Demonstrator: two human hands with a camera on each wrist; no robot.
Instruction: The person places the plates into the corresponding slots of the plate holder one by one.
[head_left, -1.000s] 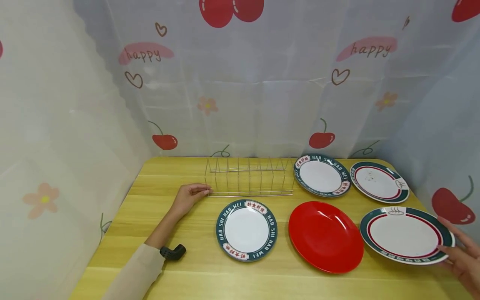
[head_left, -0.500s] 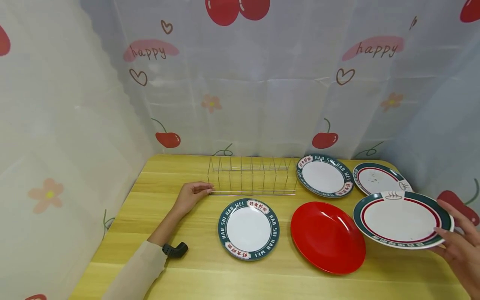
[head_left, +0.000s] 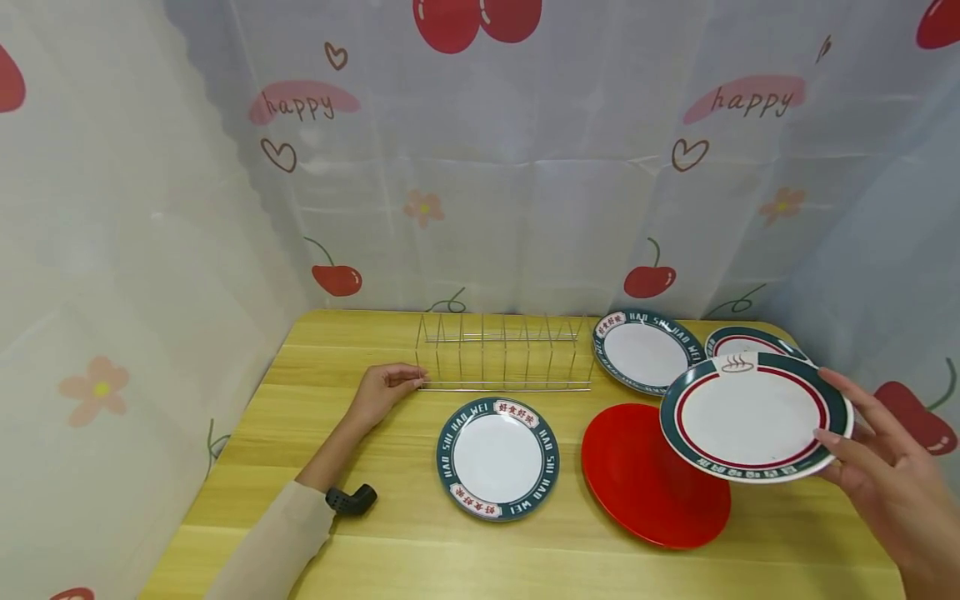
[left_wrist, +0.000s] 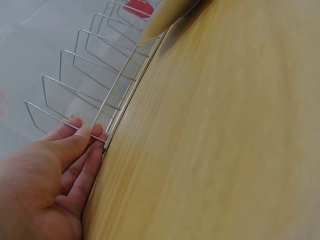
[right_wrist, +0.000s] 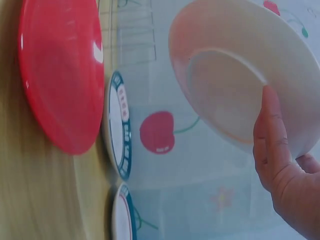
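Note:
My left hand (head_left: pixel 384 395) pinches the front left corner of a wire dish rack (head_left: pixel 504 387); in the left wrist view its thumb and fingers (left_wrist: pixel 75 145) close around the rack's wire end. My right hand (head_left: pixel 892 467) grips the right rim of a white oval plate (head_left: pixel 753 417) with a green and red border, thumb on top and fingers beneath. That plate is in the air, tilted, over the right edge of a red plate (head_left: pixel 645 492). From the right wrist camera, the held plate's pale underside (right_wrist: pixel 225 95) shows.
A round green-rimmed plate (head_left: pixel 498 459) lies before the rack. Behind the red plate is another green-rimmed plate (head_left: pixel 647 350). Farther right, a plate with a red inner ring (head_left: pixel 750 340) is partly covered by the held one. A printed curtain (head_left: pixel 525 208) encloses the wooden table (head_left: pixel 405 550).
My right hand has raised the oval plate and carried it leftward, from the table's right side to above the red plate's edge. The left hand has stayed on the rack.

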